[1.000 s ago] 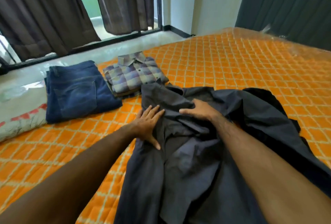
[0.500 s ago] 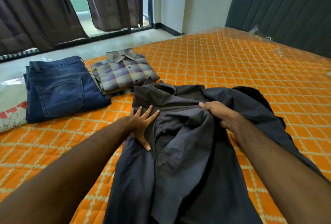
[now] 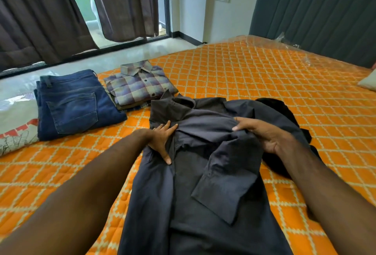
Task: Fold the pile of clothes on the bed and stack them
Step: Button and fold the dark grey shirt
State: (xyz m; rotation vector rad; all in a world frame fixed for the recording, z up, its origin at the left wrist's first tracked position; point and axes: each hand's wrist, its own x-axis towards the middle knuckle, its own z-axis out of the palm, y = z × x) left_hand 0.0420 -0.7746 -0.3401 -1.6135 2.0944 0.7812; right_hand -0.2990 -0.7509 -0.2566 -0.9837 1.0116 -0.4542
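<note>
From the head camera, a dark grey long-sleeved woven shirt [image 3: 203, 173] lies lengthwise down the lower centre of the frame on the orange quilted bedspread with a cream diamond lattice [image 3: 264, 75], its collar pointing up-frame and its cloth rumpled into soft ridges. The left hand [image 3: 161, 139] presses flat on the shirt's left shoulder area, fingers straight and spread. The right hand [image 3: 264, 134] pinches a bunched fold of the shirt's sleeve, fingers curled round the cloth, with the squared cuff end hanging toward the lower centre. A black crumpled garment [image 3: 278, 110] pokes out from under the shirt at centre right. At centre left sit folded blue denim jeans [image 3: 75, 104], a patch pocket facing up, just beside a folded purple-and-grey checked shirt [image 3: 140, 85] resting on another folded piece. The bedspread is bare across the upper right, where clear plastic wrap [image 3: 289, 43] crinkles at the mattress edge against a dark padded headboard [image 3: 315, 10]
</note>
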